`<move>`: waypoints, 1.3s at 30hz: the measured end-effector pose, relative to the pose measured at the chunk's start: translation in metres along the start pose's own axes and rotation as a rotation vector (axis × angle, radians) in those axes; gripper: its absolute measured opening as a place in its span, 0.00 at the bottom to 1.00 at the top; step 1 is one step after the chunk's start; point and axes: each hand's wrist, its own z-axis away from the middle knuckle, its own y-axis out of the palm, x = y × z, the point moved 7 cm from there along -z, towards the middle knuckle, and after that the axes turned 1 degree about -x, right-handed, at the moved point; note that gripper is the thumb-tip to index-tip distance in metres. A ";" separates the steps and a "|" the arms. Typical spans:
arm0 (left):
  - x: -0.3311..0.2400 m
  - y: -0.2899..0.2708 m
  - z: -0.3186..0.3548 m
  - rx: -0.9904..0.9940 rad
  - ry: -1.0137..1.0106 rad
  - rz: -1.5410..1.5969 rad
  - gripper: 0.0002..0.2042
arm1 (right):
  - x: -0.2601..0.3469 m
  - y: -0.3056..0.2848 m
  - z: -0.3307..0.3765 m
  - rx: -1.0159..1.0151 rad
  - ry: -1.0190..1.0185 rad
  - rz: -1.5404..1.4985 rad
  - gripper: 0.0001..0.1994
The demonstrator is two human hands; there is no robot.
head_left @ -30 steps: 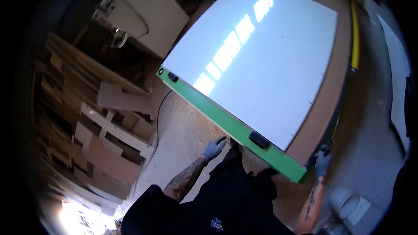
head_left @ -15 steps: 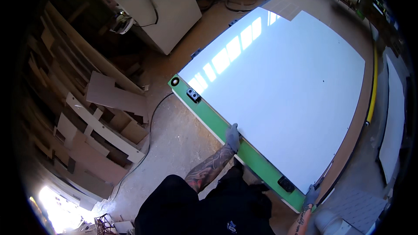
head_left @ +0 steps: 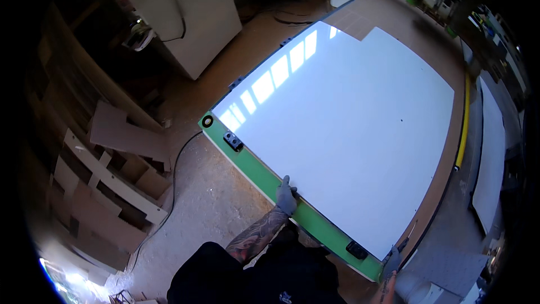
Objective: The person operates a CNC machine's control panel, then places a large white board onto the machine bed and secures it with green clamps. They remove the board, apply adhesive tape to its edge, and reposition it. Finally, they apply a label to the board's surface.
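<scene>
While the left hand (head_left: 286,197), in a grey glove, lay over the green edge strip (head_left: 256,168) with a digit up at the border of the white panel (head_left: 349,129), the right hand (head_left: 392,262), also gloved, was closed around a slim dark tool (head_left: 403,244) at the panel's near right corner. Left-hand spread: couldn't tell, fingers partly hidden.

Panel: flat, smooth, glossy, reflecting bright window-like blocks along its left side; right edge looked bowed, far edge stepped with a notch, one small dark spot right of center. It lay on the brown, matt tabletop (head_left: 388,11), which showed as a band on the right and a wider area at the far end.

Green strip: long, straight, with a dark ring (head_left: 207,121) at its left end and two black blocks, one left (head_left: 233,141), one right (head_left: 355,249). Yellow tube (head_left: 464,126) ran along the right side; beyond it, a white curved sheet (head_left: 488,163). Left: flat angular board offcuts (head_left: 129,135), stacked untidily, plus a thin black cable (head_left: 175,171) curving over the gritty, dusty floor (head_left: 208,191). Far left: boxy pale cabinet (head_left: 202,17).
</scene>
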 end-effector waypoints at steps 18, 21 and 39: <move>0.001 0.012 -0.009 0.289 -0.119 0.053 0.19 | 0.024 -0.025 0.006 -0.021 0.043 0.023 0.11; -0.006 0.009 -0.013 0.263 -0.116 -0.122 0.19 | 0.049 -0.016 0.013 -0.050 -0.076 0.087 0.10; -0.085 0.049 0.076 0.439 0.435 -0.334 0.12 | 0.150 -0.019 0.093 -0.469 -0.385 0.865 0.20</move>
